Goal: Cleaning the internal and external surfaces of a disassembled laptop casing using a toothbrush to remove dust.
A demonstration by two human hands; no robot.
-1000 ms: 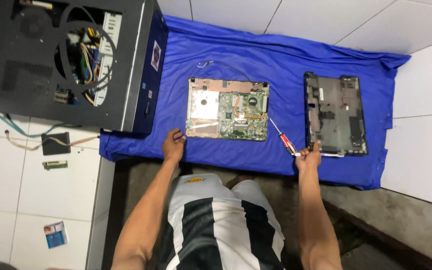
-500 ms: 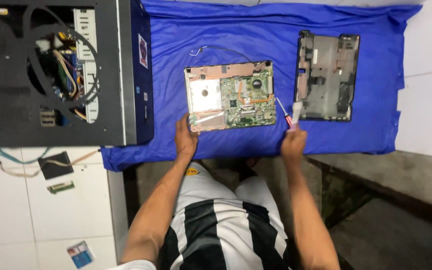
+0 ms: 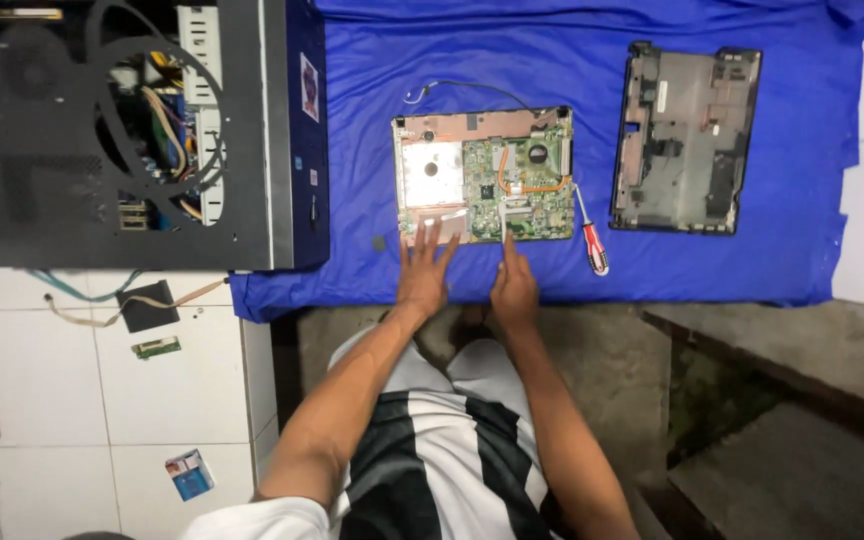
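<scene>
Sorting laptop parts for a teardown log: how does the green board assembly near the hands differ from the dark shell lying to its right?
The motherboard assembly is green and copper, lies wide side toward the person, and both hands reach its near edge. The bottom case is dark grey, mostly hollow, stands lengthwise, and is untouched. Both lie flat on the blue cloth.

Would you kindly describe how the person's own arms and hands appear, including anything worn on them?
Both arms are bare from the shoulder area down, with no long sleeves. The left hand and right hand wear no gloves, and no watch, bracelet or ring can be made out. A short white sleeve shows at the left upper arm, part of a black-and-white striped shirt.
</scene>
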